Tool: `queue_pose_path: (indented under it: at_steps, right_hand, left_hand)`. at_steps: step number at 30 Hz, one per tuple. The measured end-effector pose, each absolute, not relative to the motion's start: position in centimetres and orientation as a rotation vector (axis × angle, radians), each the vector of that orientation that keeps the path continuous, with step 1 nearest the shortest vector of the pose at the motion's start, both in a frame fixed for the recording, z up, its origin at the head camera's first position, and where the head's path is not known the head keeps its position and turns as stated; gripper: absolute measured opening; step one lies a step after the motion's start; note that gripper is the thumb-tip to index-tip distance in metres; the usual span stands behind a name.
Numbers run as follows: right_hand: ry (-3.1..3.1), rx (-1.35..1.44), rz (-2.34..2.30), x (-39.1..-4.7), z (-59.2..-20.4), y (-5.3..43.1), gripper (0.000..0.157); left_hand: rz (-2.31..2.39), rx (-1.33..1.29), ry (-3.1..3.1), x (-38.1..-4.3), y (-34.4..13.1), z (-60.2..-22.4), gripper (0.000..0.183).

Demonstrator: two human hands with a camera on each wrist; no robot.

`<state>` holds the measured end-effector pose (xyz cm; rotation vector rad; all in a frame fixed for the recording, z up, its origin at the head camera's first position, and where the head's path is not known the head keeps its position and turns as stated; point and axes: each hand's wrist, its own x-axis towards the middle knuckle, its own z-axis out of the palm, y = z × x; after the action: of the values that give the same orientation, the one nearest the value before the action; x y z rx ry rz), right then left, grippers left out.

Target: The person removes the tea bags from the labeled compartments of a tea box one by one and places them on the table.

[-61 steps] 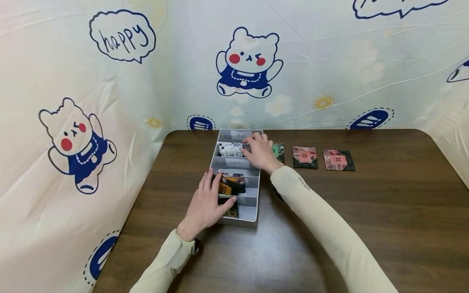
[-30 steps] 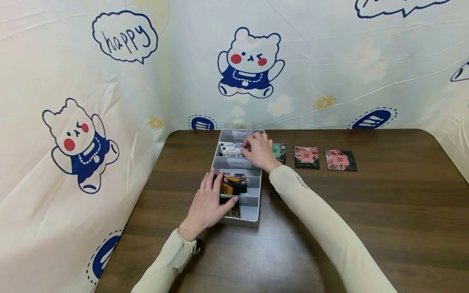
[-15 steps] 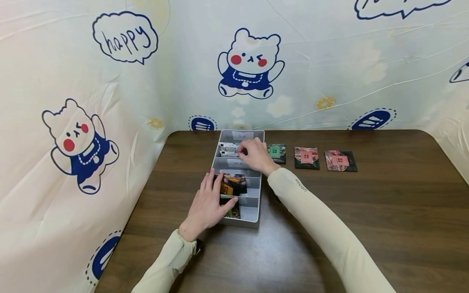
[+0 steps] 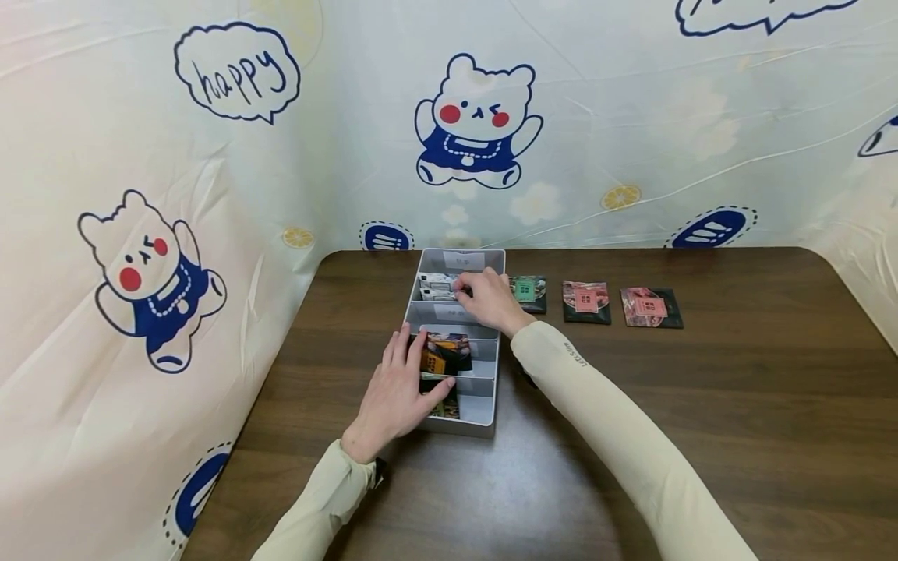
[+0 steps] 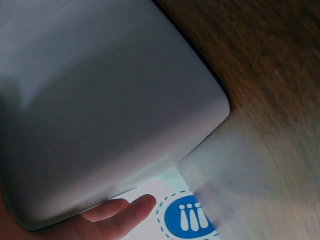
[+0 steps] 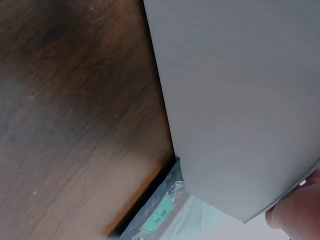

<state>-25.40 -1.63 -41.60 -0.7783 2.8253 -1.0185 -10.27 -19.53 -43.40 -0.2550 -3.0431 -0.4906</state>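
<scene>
A grey divided box (image 4: 486, 427) stands on the table, with several compartments in a row. My right hand (image 4: 489, 300) reaches over its right wall, thumb and forefinger pinching the right end of the white printed sachets (image 4: 437, 286) in the second compartment from the far end; the fingertips partly hide them. My left hand (image 4: 394, 387) rests on the box's left wall with fingers straight and thumb stretched over the nearest compartment. Beside it, black-and-orange packets (image 4: 449, 352) lie in one compartment and a dark packet (image 4: 447, 405) in the nearest one, partly covered by the hand.
Right of the box, a green-labelled packet (image 4: 528, 293) and two pink-labelled packets, a left one (image 4: 586, 302) and a right one (image 4: 651, 307), lie in a row on the brown wooden table (image 4: 666, 405). A printed cloth (image 4: 596, 117) hangs behind and at the sides.
My right hand has shifted slightly left and toward me within the second compartment, showing more of the green-labelled packet. The left hand and the box have stayed in place.
</scene>
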Motion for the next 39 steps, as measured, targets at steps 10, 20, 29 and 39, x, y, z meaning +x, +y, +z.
queue_pose_path:
  at_steps: [10, 20, 29, 39]
  right_hand:
    - [2.833, -0.778, -0.982, -25.4, -41.3, -1.7, 0.023]
    - [2.842, -0.775, -1.029, -25.6, -41.2, -1.6, 0.022]
    - [2.823, -0.72, -1.174, -25.8, -40.3, -1.0, 0.021]
    - [2.636, -0.533, -1.475, -26.1, -38.8, 0.1, 0.023]
  left_hand:
    - [-0.49, -0.25, -3.046, -10.3, -19.6, -43.4, 0.088]
    - [-0.488, -0.254, -3.04, -10.3, -19.6, -43.4, 0.088]
    - [-0.484, -0.256, -3.04, -10.4, -19.5, -43.3, 0.088]
    - [-0.492, -0.252, -3.04, -10.4, -19.5, -43.4, 0.087]
